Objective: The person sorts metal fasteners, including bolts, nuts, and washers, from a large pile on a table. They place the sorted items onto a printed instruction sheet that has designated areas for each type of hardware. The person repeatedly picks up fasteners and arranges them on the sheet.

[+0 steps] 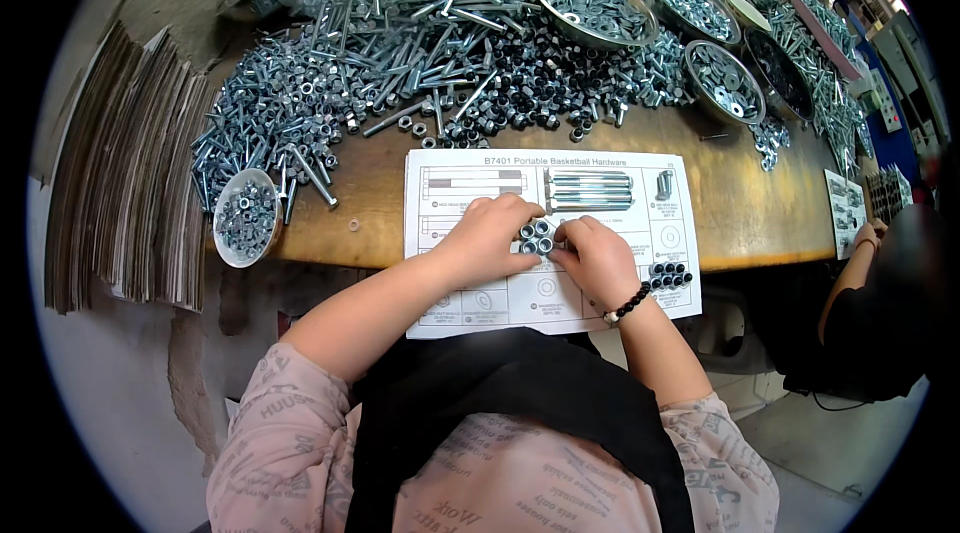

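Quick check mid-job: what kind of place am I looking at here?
Most likely a hardware kitting or packing workbench in a small factory. A heap of loose bolts and nuts covers the wooden table, metal bowls hold sorted parts, and both hands group nuts on a printed parts sheet.

wooden table (760, 203) | printed sheet (620, 308) | loose bolts and nuts (420, 43) | metal bowls (595, 5)

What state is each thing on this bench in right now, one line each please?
Left hand: fingertips on the nut cluster.
Right hand: fingertips on the same cluster.
Nut cluster: grouped upright on the sheet.
Sorting sheet: flat, overhanging the bench edge.
Long bolts: lying side by side.
Small white bowl: filled with nuts.
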Tool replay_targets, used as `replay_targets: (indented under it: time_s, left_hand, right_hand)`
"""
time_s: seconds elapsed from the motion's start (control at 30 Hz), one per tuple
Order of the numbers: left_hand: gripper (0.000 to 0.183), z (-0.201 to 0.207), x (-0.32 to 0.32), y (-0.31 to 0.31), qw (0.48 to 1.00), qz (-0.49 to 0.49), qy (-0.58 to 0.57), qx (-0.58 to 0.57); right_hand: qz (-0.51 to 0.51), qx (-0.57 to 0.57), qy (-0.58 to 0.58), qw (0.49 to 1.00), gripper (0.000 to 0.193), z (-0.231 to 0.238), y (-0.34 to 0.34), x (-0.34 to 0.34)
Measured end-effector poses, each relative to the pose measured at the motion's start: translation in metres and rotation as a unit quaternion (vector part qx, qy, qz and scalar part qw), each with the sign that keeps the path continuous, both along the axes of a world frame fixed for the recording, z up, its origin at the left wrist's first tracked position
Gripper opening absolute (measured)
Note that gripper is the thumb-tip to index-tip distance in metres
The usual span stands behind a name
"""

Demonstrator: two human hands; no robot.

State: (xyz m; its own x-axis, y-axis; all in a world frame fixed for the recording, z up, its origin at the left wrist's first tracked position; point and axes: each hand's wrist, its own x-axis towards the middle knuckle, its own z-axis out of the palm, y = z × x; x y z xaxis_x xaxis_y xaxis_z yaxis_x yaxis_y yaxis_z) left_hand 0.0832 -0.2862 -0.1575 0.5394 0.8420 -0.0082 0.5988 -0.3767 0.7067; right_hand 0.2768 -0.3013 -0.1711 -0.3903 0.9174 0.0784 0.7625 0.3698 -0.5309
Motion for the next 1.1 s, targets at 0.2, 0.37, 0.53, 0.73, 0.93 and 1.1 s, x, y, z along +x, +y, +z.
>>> replay_targets:
  time_s: [0.2, 0.37, 0.53, 0.73, 0.93, 1.1]
  left_hand:
    - [0.054, -0.014, 0.003, -0.008, 0.998, 0.028, -0.017, 0.053]
    - [0.051, -0.018, 0.003, -0.009, 0.997, 0.042, -0.029, 0.05]
    - [0.049, -0.023, 0.001, -0.01, 0.995, 0.052, -0.043, 0.067]
    - [0.048, -0.025, 0.002, -0.009, 0.994, 0.059, -0.062, 0.075]
    - [0.048, -0.025, 0.001, -0.009, 0.993, 0.057, -0.065, 0.078]
    - [0.048, -0.025, 0.001, -0.009, 0.993, 0.06, -0.071, 0.071]
  right_hand:
    - [-0.012, -0.041, 0.034, 0.999, 0.034, 0.003, 0.003, 0.001]
    - [0.017, -0.041, 0.013, 0.999, 0.036, 0.006, 0.005, 0.001]
    - [0.017, -0.089, 0.035, 0.995, 0.033, 0.009, 0.006, 0.005]
    - [0.027, -0.043, -0.008, 0.999, 0.027, 0.012, 0.012, -0.006]
    - [0.037, -0.016, 0.008, 0.999, 0.024, 0.005, 0.016, -0.002]
    - [0.021, -0.011, 0.022, 0.999, 0.024, 0.003, 0.012, 0.003]
